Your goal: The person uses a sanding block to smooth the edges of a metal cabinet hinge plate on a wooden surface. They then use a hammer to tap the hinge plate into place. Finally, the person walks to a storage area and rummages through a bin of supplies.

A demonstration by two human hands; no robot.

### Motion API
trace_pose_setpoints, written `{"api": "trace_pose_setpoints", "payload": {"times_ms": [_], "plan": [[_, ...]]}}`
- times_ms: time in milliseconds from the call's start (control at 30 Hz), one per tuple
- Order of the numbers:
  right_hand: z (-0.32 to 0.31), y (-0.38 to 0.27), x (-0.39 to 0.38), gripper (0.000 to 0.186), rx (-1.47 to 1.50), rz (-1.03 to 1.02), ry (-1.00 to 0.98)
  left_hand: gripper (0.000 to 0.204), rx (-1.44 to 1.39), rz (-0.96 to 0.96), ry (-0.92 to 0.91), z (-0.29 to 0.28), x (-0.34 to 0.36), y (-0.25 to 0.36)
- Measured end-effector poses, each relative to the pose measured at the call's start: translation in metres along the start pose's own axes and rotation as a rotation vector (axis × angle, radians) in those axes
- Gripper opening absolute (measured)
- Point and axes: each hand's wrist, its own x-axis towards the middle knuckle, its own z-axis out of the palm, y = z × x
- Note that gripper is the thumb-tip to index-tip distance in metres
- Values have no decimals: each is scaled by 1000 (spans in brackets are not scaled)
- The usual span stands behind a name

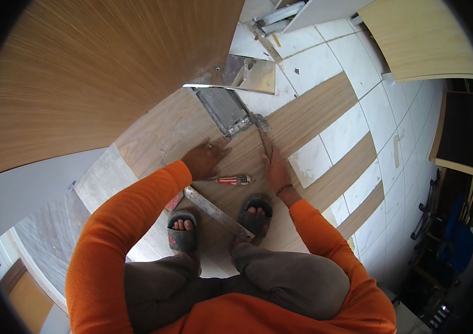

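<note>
My right hand [277, 171] is closed round the wooden handle of a hammer [265, 135], whose dusty head rests by the corner of a grey metal floor plate [224, 108]. With its fingers spread, my left hand [205, 160] lies on the wood-look floor, fingertips close to the plate's near edge. Just below the hands lies a tool with a flag-patterned handle [234, 180]; its thin end points toward my left wrist. A metal try square [217, 211] rests on the floor between my sandalled feet [183, 231].
A large wood-grain door panel [91, 72] stands at the left, over a broken piece of board or metal [258, 78]. White tiles [325, 61] with wood-look strips [314, 111] extend to the right. Light wood furniture [425, 39] and a blue chair [459, 245] stand farther right.
</note>
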Motion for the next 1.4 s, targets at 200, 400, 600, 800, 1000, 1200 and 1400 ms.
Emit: {"api": "trace_pose_setpoints", "payload": {"times_ms": [200,400,600,800,1000,1200,1400], "plan": [[16,13,-3,51,105,-132,189,85,8,2,7,1,0,1],[3,6,1,44,18,-65,59,88,-2,20,19,3,1,0],[9,8,-1,42,45,-190,246,88,-13,-3,-11,2,3,0],[8,14,1,39,-25,-121,152,89,28,4,-10,3,5,2],[5,5,1,40,23,-53,147,90,28,-24,-51,-1,6,3],[0,4,-3,44,-37,-85,109,92,23,-18,-50,0,6,4],[2,4,-2,47,-13,-49,110,92,42,-23,-33,-1,5,4]]}}
